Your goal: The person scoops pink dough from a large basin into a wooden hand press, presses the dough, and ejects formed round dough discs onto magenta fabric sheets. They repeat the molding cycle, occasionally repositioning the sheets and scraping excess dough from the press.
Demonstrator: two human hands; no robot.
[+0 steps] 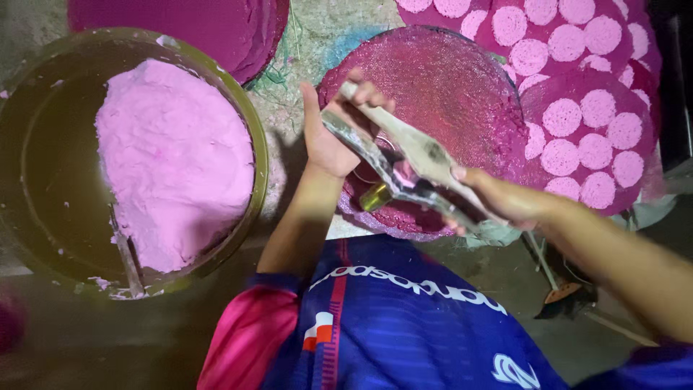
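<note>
Hinged press (404,162) within both hands' fingers (361,94)

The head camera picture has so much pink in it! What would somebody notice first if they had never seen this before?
First, the big heap of pink dough filling the olive-green basin on the left. Next, the rows of pale pink discs laid on dark pink round mats at the upper right. In the middle, the left hand and right hand grip a hinged wooden press over another round mat.
</note>
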